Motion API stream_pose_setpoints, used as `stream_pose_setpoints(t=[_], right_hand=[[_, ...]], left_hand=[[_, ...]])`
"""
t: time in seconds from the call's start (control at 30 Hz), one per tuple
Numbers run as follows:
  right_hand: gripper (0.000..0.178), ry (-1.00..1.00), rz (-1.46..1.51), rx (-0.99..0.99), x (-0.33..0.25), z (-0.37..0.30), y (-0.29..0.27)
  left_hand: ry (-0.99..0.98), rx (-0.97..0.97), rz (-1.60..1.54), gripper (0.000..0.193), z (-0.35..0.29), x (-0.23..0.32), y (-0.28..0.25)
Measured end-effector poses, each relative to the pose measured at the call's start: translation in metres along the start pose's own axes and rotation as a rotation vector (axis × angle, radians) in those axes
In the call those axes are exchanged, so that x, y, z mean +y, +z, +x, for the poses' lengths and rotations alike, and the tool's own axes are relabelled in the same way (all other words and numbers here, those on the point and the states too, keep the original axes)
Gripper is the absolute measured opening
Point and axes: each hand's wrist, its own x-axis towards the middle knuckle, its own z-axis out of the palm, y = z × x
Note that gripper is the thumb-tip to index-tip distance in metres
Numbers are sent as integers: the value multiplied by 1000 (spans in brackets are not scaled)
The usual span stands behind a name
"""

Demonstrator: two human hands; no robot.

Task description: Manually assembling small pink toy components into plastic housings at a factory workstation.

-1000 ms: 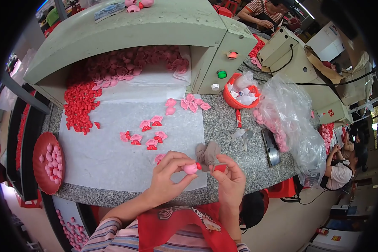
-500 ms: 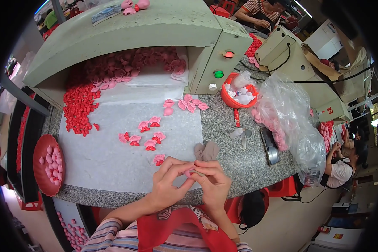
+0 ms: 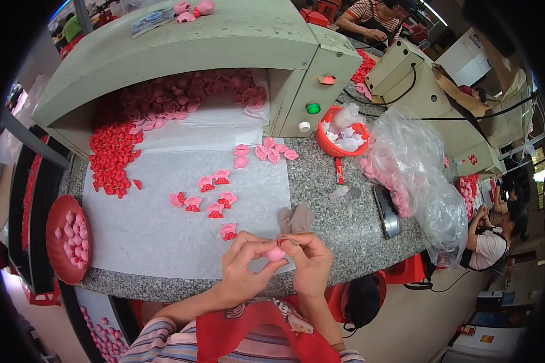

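Note:
In front of me, my left hand (image 3: 243,265) is closed, its thumb and fingers pinching a smooth, rounded pink plastic piece (image 3: 275,254). My right hand (image 3: 312,261) is closed too, with its thumb and fingertips pressed together at the pink piece's upper right side. A small dark reddish bit shows there, too small to name. Just beyond my hands lies a pink-and-red part (image 3: 227,231) on the white sheet (image 3: 145,236). Several more such joined parts (image 3: 215,210) sit farther off. A crumpled grey-brown cloth (image 3: 296,218) is beside my right fingers.
A pale green machine (image 3: 181,51) arches over heaps of red pieces (image 3: 112,160) and pink shells (image 3: 181,97). A red dish (image 3: 53,257) with pink balls stands left. On the right are an orange basket (image 3: 327,142), a knife-like tool (image 3: 349,202), a phone (image 3: 386,212) and a plastic bag (image 3: 433,199).
The pink piece has turned between my fingers and now shows a larger round face. My right thumb has shifted up toward the fingertips. Both hands stay in the same place.

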Motion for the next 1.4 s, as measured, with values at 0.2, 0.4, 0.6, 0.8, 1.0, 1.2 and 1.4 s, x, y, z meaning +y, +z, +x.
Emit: stream_pose_setpoints(t=[0.2,0.4,0.6,0.8,1.0,1.2,1.4], right_hand=[[8,131,524,-156,6,7,-12],[9,162,540,-176,5,6,-16],[9,-48,247,-131,0,-2,0],[10,-297,-184,32,1,-4,7],[7,-345,-322,-23,0,-4,9],[8,-120,-58,30,-8,-2,2],[10,65,294,-94,-4,9,-18]], left_hand=[[-132,17,-222,34,12,4,1],[-181,-5,-351,34,10,3,3],[-139,42,-245,35,7,0,5],[-44,17,-86,35,2,-3,3],[-53,22,-94,34,2,-1,2],[-208,-49,-375,32,1,4,1],[-461,-148,-698,32,6,11,0]])
